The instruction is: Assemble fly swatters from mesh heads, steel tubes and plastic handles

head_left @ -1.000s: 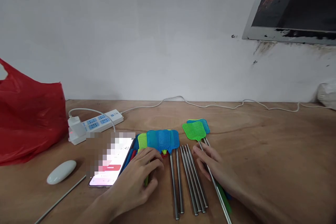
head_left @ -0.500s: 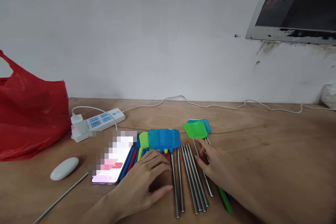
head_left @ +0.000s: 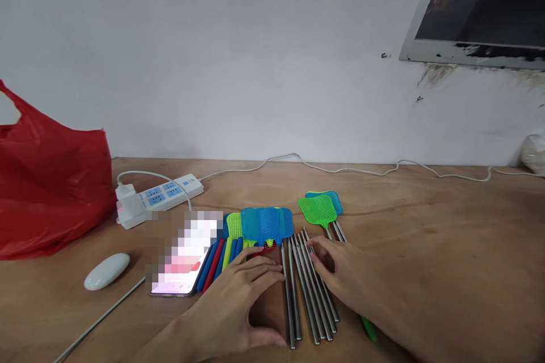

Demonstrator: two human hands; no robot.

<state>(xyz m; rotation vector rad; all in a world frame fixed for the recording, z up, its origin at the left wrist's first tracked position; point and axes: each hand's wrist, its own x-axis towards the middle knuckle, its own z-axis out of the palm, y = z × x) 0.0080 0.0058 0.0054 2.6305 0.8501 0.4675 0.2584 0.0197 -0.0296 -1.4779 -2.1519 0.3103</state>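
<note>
Several thin metal rods (head_left: 313,300) lie side by side on the wooden table, between my two hands. My right hand (head_left: 344,266) rests at their upper part, thumb and fingertips closed on the rightmost rod. To their left, two more metal rods (head_left: 292,300) lie slightly apart. My left hand (head_left: 242,300) is spread open beside these two, palm down, its fingers partly over coloured handles (head_left: 217,258) in blue, red and yellow-green. Above it sit overlapping blue fly swatter heads (head_left: 266,224). A green fly swatter head (head_left: 318,210) lies beyond my right hand, over a blue one.
A lit phone (head_left: 187,255) lies left of the handles, with a white mouse (head_left: 106,271) further left. Behind are a power strip (head_left: 172,193) and a red plastic bag (head_left: 51,187). A white cable (head_left: 340,172) runs along the wall.
My right hand has moved left, bringing the separate metal rod against the group. My left hand has shifted slightly right and down, its thumb lower.
</note>
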